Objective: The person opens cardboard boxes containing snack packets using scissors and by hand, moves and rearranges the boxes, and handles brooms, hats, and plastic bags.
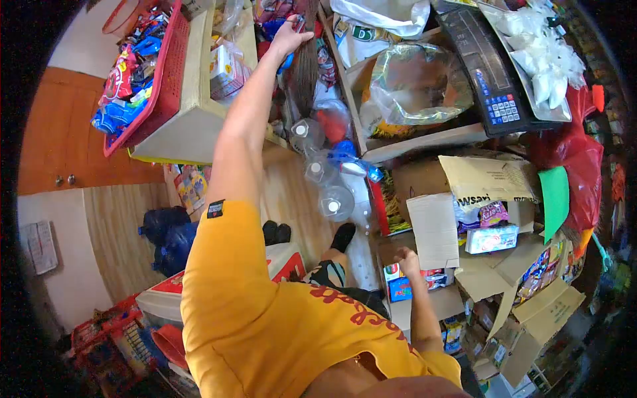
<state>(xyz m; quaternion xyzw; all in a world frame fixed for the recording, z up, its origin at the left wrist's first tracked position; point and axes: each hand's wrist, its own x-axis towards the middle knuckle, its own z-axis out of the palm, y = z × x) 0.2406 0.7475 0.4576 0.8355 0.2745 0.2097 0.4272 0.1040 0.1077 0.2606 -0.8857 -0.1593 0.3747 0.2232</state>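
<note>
My left hand point(290, 38) is stretched far forward, over the top of a brown bristle broom point(302, 76) and beside colourful packets. Its fingers are bent around something small and shiny that I cannot make out. Closer to my body, my right hand point(407, 261) is closed beside the flap of an open cardboard box point(432, 232). Whatever its fingers might hold is hidden. Just below it lies a blue box point(401, 289) among other small packages. A white and blue pack point(492, 239) and a purple packet point(494, 214) sit inside the cardboard box.
Large clear plastic bottles point(336, 202) stand on the floor between the shelving and my feet. A red basket point(162, 73) of packets is at upper left. At upper right, a digital scale point(488, 73) stands beside a metal tray holding bags of white powder point(541, 50).
</note>
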